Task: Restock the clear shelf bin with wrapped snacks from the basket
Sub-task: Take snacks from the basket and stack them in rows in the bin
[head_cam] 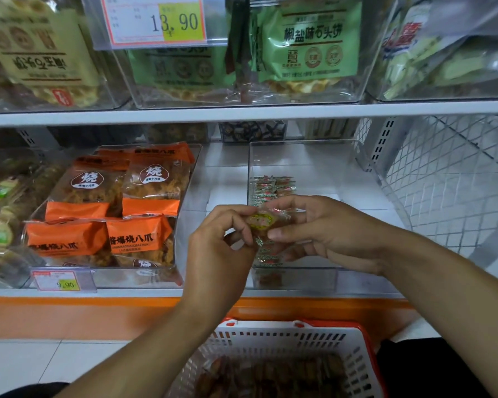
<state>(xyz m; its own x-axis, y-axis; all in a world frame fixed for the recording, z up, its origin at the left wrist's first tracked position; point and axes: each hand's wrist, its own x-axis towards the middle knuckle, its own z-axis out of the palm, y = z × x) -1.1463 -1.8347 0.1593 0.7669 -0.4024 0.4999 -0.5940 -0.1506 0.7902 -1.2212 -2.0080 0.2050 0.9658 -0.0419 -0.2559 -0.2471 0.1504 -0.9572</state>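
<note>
A clear shelf bin (322,156) stands on the lower shelf, with a column of small wrapped snacks (272,186) along its left side. Over the bin's front, my left hand (222,248) and my right hand (325,231) both pinch one wrapped snack (263,222) with a green and pink label. More wrapped snacks show just under my hands at the bin's front. Below, a white and red basket (273,340) holds several brown wrapped snacks (270,374).
A clear bin of orange snack packs (112,208) sits left of the target bin, with a 9.90 price tag (58,281). The upper shelf carries bins of green packs (308,44) and a 13.90 tag. A wire mesh panel (449,179) closes the shelf's right end.
</note>
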